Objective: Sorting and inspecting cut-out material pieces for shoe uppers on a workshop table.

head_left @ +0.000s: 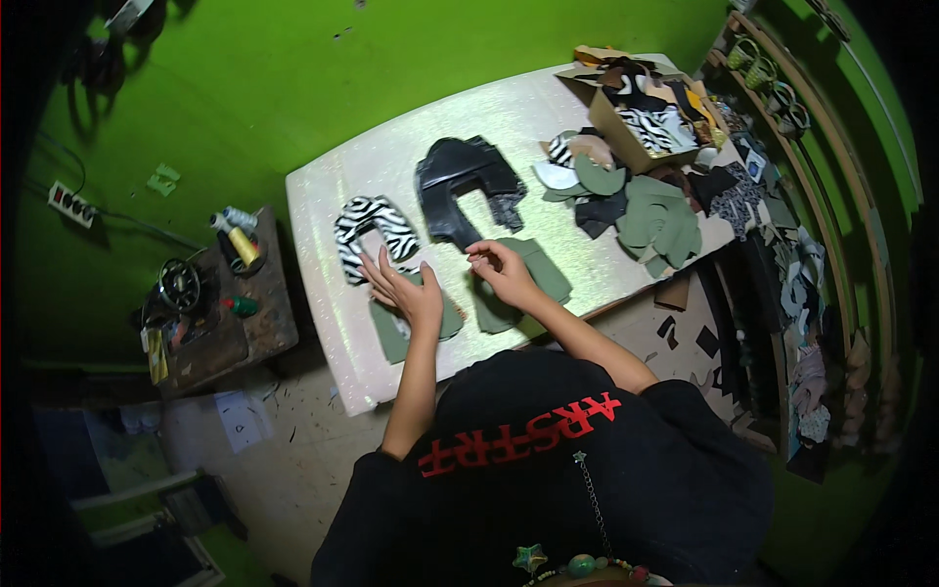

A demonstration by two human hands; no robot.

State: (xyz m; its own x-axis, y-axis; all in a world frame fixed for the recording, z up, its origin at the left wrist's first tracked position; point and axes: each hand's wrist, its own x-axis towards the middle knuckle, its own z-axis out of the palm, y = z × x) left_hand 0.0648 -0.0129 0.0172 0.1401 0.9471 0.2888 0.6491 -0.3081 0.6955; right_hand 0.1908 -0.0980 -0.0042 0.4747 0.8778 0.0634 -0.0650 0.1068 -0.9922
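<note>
Left hand: the left hand (409, 296), in the centre of the frame, is wide, fingers spread and thumb held out; I can't tell from here whether it touches the pieces below.
Right hand: the right hand (507, 276), just right of centre, is narrow, fingers bent in toward the thumb; I can't tell whether anything is pinched there.
Green pieces: one green arched piece (392, 338) lies partly under the left hand, below centre; a green stack (540, 266) lies beneath and beside the right hand.
Zebra piece: a black-and-white striped arch (388, 227), left of centre, its lower edge near the left fingertips.
Black pieces: glossy black arches (452, 196), upper middle, one leg reaching down close to the right fingers.
Worktable: a pale, shimmering tabletop (391, 137) set slantwise across the middle, carrying all of these.
Scraps: a heap of green cut-outs (658, 223), right of centre, below an open cardboard box (626, 139) stuffed with offcuts at upper right.
Side bench: a dark wooden bench (262, 333) at left, with a yellow thread cone (243, 248) and a green bottle (241, 306).
Wearer: a black shirt (548, 499) with red lettering fills the lower middle.
</note>
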